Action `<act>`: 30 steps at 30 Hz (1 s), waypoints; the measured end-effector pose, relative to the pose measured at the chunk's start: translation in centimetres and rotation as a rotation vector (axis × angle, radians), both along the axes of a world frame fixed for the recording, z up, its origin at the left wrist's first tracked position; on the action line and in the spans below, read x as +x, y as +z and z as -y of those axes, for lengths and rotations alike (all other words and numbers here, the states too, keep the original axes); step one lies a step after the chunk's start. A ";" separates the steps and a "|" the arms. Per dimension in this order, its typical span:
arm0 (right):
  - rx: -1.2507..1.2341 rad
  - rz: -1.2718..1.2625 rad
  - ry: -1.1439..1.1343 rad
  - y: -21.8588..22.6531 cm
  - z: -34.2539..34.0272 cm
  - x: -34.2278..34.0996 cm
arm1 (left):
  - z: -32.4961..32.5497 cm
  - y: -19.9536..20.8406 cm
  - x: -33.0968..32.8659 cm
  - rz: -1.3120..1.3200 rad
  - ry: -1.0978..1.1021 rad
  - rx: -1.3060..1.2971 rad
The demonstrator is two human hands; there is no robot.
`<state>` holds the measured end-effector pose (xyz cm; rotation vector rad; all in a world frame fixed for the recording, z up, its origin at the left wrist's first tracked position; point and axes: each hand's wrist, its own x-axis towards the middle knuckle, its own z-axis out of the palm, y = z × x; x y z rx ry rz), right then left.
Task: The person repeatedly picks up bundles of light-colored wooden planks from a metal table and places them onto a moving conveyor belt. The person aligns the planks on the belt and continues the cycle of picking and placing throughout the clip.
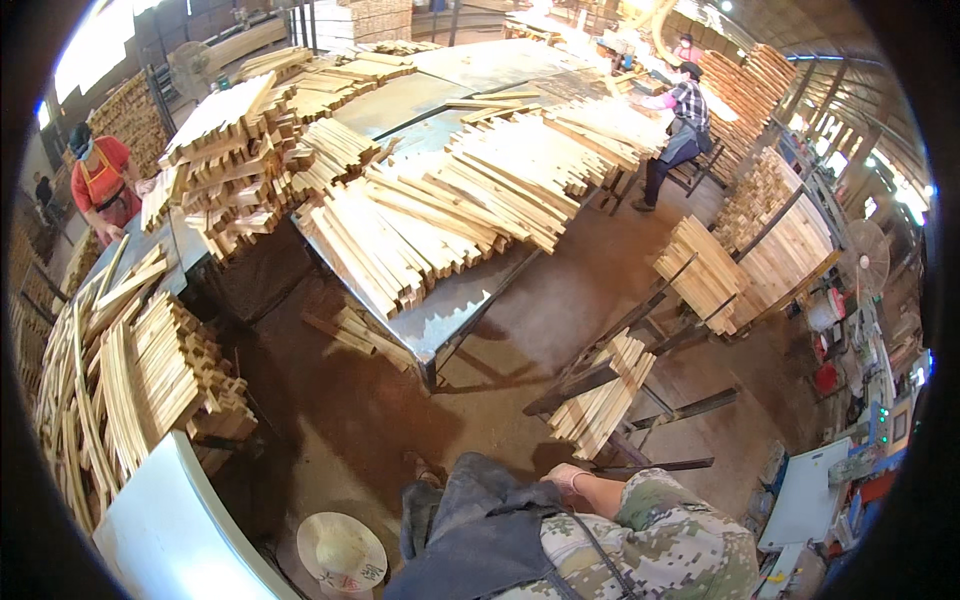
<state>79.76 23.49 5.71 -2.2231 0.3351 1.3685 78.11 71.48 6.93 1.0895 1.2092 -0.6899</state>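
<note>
What looks like my right hand (566,479) is beside the edge of my dark apron (475,520), below a loose camouflage sleeve (655,500). A thin band crosses it. Its fingers are too small and partly hidden to read, and I cannot make out anything held. No left hand shows in the frame. Just beyond the right hand, a small bundle of wooden strips (603,393) rests on a metal rack (575,388). A pale round hat (341,553) lies at the lower left, next to a smooth light-coloured panel (185,520).
Ahead, a metal-topped table (440,320) carries many wooden strips (460,195). Stacked strips (165,375) stand at left, a wood pile (770,235) at right. One person in red (108,180) works at far left, another in a checked shirt (688,105) at far right. A machine (810,490) stands lower right.
</note>
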 end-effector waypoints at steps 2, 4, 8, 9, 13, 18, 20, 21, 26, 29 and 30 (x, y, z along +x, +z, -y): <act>-0.114 -0.121 -0.250 5.3 -1.8 4.5 | -1.5 0.0 4.8 0.016 -0.033 0.004; -0.181 0.025 -0.222 7.0 -1.2 9.0 | -4.1 -0.2 9.0 0.027 -0.059 0.019; -0.173 0.347 -0.362 9.9 -0.3 18.1 | -11.5 -1.1 19.7 0.143 -0.059 0.126; -0.157 0.298 -0.449 11.2 -0.3 21.2 | -11.6 -0.7 24.4 0.198 -0.136 0.110; -0.237 0.454 -0.620 18.6 0.5 30.6 | -5.1 3.0 43.0 0.554 -0.147 0.236; -0.486 0.799 -0.771 16.9 9.8 39.8 | 11.6 11.7 58.0 0.901 -0.408 0.257; -0.520 0.747 -0.771 18.8 13.1 44.6 | 19.0 14.4 61.8 0.916 -0.454 0.370; -0.601 0.773 -0.723 17.3 15.5 45.6 | 23.7 18.5 63.8 0.819 -0.590 0.310; -0.513 1.000 -0.453 15.2 22.3 51.1 | 35.5 12.8 72.6 0.649 -0.670 0.859; -0.434 1.194 -0.380 11.2 25.4 51.8 | 42.8 15.0 76.6 0.428 -0.807 1.017; -0.390 1.184 -0.382 10.7 26.2 51.9 | 44.9 16.1 77.3 0.331 -0.856 1.057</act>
